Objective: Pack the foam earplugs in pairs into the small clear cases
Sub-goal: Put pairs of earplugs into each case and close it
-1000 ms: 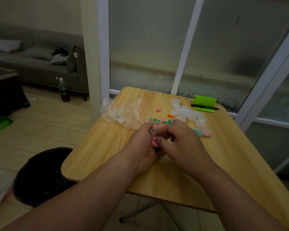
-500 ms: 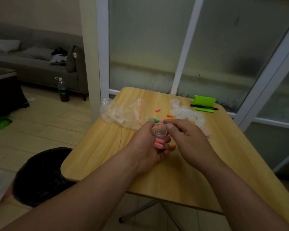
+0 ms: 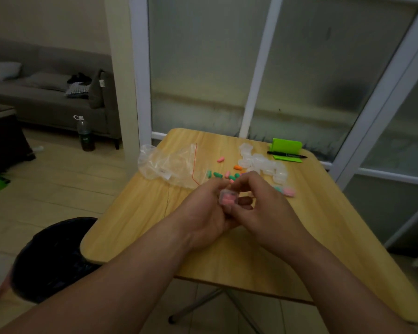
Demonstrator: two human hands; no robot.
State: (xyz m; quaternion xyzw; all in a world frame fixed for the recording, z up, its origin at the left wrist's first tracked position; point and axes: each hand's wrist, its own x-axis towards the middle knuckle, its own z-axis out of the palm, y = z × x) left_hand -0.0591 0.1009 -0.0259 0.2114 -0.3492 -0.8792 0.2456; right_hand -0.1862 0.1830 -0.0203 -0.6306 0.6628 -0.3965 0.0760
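Both hands meet over the middle of the wooden table (image 3: 227, 256). My left hand (image 3: 203, 213) holds a small clear case (image 3: 228, 197) with pink earplugs inside it. My right hand (image 3: 261, 208) curls over the same case, its fingertips on the top edge. Loose earplugs (image 3: 223, 175) in green, pink and orange lie just beyond the hands. A heap of empty clear cases (image 3: 263, 163) sits farther back. Two filled-looking cases (image 3: 286, 191) with pink and teal plugs lie right of my right hand.
A crumpled clear zip bag (image 3: 169, 165) lies at the table's left edge. A green holder (image 3: 286, 147) and a black pen (image 3: 286, 155) sit at the far right corner. A black bin (image 3: 51, 256) stands on the floor to the left; glass panels rise behind the table.
The case's lid stood raised half a second ago; now my right hand has come down over it and both hands have closed together around the case.
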